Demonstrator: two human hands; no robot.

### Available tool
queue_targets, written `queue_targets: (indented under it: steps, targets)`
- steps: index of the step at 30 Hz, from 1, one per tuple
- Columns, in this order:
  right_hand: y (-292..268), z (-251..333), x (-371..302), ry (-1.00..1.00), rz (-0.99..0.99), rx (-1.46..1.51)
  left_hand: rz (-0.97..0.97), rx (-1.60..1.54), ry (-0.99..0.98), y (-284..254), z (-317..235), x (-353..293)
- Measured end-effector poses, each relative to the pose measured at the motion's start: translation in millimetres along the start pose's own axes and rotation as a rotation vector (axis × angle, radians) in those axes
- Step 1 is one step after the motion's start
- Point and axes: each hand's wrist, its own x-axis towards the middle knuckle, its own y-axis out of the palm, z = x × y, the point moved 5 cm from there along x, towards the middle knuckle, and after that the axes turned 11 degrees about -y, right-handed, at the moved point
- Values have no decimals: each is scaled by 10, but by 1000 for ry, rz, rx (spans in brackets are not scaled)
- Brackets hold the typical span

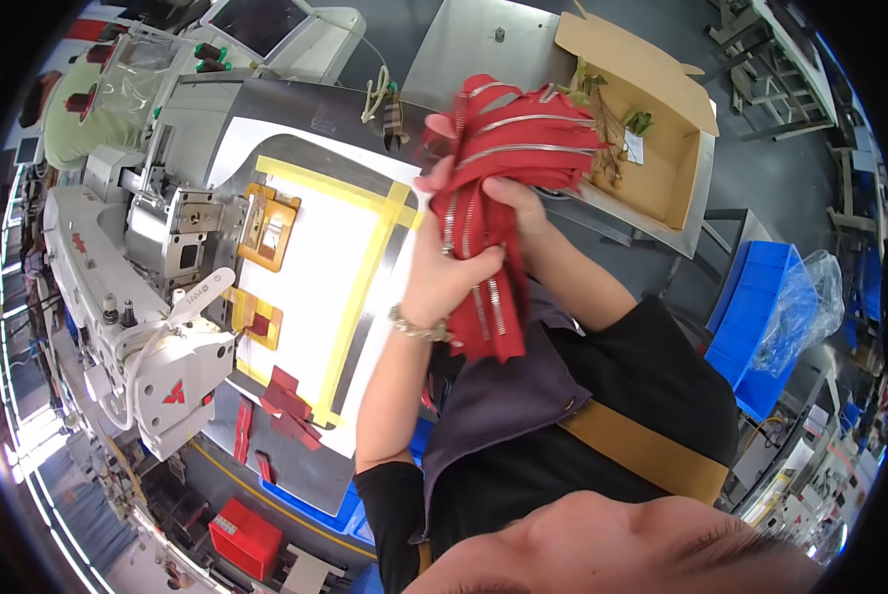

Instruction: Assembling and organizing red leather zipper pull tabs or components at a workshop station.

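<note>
Both of my hands hold a thick bundle of red zippers [528,134] with silver teeth, raised beyond the right edge of the white work surface. My left hand [449,267], with a beaded bracelet at its wrist, is closed round the lower part, its thumb pressed across the tapes. Higher up, my right hand [518,206] grips the bundle where it folds over to the right. Part of the fingers is hidden behind the zippers. Small dark red fabric pieces [288,408] and a red strip [243,431] lie on the table to the left.
A white sewing machine [177,386] stands at the left, beside yellow clamp frames [268,228] on a yellow-taped white sheet [315,257]. An open cardboard box [667,173] with dried plants is at the far right. Blue bins [756,327] stand right; a red box [246,538] is lower left.
</note>
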Motion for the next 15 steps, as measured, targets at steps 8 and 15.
queue_targets:
  steps: [8,15]
  targets:
    - [-1051,443,-90,-13,-208,-218,135,33,-54,452,683,277]
    - [-1867,941,422,69,-546,-523,-173,1016,-213,-263,1641,133]
